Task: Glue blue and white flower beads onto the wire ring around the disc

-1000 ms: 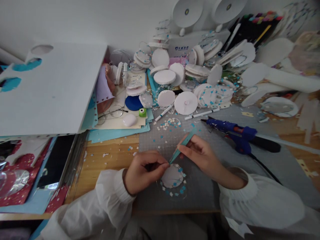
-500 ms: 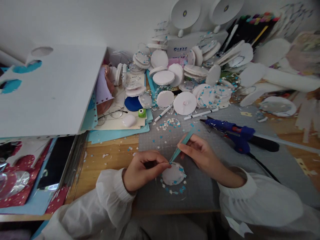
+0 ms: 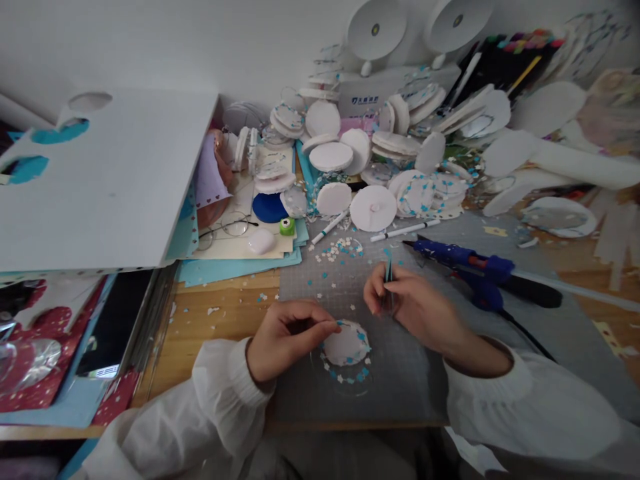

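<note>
Left hand (image 3: pixel 283 337) pinched at the near-left edge of a white disc (image 3: pixel 346 343), thumb and forefinger closed narrow on its rim or on a small blue paper bit there; which of the two cannot be made out. Disc lies flat on the grey cutting mat (image 3: pixel 425 373), ringed by small blue and white paper flowers along its near and right edges. Right hand (image 3: pixel 407 303) just beyond and to the right of the disc, fingers wrapped around teal tweezers (image 3: pixel 388 277); the tweezers stand nearly upright, top end showing above the knuckles, tips hidden behind the fingers. The two hands are apart, the disc between them. Beyond the right hand, touching nothing, a blue glue gun (image 3: pixel 463 263) lies on the mat, nozzle pointing left, black cord trailing toward the right sleeve. Farther out from the grip, loose paper confetti (image 3: pixel 337 248) scattered on the mat, two white pens (image 3: pixel 405 230) past it, then a heap of white discs (image 3: pixel 373 153) against the wall. Left of the left hand, bare wooden table (image 3: pixel 225 310); beyond that a green punch (image 3: pixel 287 226), wire glasses (image 3: pixel 225 227) on cream paper, and a large white board (image 3: pixel 100 180).
</note>
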Available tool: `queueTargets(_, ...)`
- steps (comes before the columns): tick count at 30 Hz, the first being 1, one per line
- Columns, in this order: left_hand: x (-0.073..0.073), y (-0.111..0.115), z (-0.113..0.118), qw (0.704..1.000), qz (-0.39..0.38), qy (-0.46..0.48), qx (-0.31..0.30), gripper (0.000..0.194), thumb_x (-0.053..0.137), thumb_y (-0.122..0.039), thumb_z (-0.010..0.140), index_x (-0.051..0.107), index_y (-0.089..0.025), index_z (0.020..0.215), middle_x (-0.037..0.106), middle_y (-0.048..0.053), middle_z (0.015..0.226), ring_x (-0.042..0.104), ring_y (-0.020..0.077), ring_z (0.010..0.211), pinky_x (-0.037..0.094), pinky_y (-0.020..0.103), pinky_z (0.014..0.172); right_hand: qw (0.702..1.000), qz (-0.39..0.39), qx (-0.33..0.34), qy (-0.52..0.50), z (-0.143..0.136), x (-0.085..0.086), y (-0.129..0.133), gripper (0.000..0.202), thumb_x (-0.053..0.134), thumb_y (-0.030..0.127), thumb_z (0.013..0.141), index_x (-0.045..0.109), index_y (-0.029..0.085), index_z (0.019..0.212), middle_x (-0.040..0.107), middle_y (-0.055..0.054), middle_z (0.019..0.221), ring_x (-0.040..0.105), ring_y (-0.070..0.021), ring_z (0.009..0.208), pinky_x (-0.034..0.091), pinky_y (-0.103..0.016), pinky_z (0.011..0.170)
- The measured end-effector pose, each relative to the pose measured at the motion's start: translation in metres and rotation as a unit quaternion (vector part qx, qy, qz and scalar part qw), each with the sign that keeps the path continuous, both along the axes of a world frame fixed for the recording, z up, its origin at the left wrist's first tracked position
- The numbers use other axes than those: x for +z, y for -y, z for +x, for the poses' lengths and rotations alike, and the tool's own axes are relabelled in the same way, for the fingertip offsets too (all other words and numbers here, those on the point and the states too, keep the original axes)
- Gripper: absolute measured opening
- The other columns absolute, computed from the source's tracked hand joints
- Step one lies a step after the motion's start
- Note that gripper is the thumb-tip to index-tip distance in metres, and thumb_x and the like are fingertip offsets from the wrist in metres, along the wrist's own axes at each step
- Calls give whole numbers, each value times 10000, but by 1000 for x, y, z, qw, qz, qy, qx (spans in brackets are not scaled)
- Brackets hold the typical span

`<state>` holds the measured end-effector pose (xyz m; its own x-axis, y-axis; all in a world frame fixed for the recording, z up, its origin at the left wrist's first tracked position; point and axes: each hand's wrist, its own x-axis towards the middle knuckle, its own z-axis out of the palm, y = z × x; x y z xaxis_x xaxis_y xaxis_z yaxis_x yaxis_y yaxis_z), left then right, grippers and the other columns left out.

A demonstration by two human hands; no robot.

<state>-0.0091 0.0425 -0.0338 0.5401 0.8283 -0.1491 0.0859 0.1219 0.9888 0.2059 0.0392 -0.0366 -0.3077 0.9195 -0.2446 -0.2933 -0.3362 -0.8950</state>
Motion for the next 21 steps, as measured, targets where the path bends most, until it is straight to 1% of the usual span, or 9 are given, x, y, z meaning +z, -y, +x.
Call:
queueTargets(2, 0, 0, 0, 1000, 9, -1, -1, 147, 637, -201, 803, 700, -99, 719, 649, 58, 679, 546, 122, 619, 405, 229, 579, 999, -21, 39, 28, 3, 3, 0, 116, 473, 265, 777, 498, 179, 704, 460, 34, 548, 394, -85, 495, 272, -237, 483)
queueTargets(4, 0, -1, 0, 1000, 17, -2, -2, 144, 635, -198, 806, 698, -100, 720, 650, 57, 682, 552, 125, 626, 409, 231, 587, 992, -23, 95, 77, 5, 5, 1, 155, 497, 309, 813, 535, 165, 768, 414, 50, 551, 335, -70, 480, 235, -229, 464)
queueTargets(6, 0, -1, -1, 1000, 25, -5, -1, 140, 632, -192, 808, 697, -103, 722, 648, 54, 681, 551, 123, 624, 406, 229, 585, 980, -6, 149, 130, 6, 7, 3, 205, 537, 358, 825, 558, 155, 812, 441, 40, 611, 363, -69, 530, 265, -221, 490)
queueTargets(8, 0, -1, -1, 1000, 27, -7, 0, 140, 628, -187, 810, 696, -105, 720, 643, 49, 673, 544, 118, 616, 400, 225, 576, 968, 19, 180, 174, 5, 7, 4, 233, 578, 384, 813, 568, 151, 819, 487, 22, 683, 412, -78, 600, 310, -218, 539)
queueTargets(10, 1, -1, -1, 1000, 26, -6, 0, 142, 626, -188, 810, 694, -105, 716, 638, 46, 664, 538, 115, 607, 397, 223, 567, 960, 32, 192, 200, 4, 7, 5, 250, 594, 399, 807, 574, 151, 814, 509, 16, 702, 431, -84, 626, 327, -219, 560)
queueTargets(14, 1, -2, 0, 1000, 28, -4, -1, 149, 626, -195, 807, 692, -100, 713, 633, 47, 651, 531, 113, 594, 394, 219, 554, 954, 30, 208, 215, 3, 3, 5, 248, 603, 404, 806, 590, 157, 826, 507, 34, 656, 415, -73, 577, 309, -209, 521)
queueTargets(21, 1, 0, 2, 998, 55, -26, -5, 181, 619, -240, 810, 683, -103, 711, 621, 52, 640, 526, 124, 579, 394, 232, 538, 954, 35, 196, 223, 1, 4, 7, 240, 641, 387, 777, 593, 152, 759, 501, 37, 617, 409, -68, 553, 300, -203, 499)
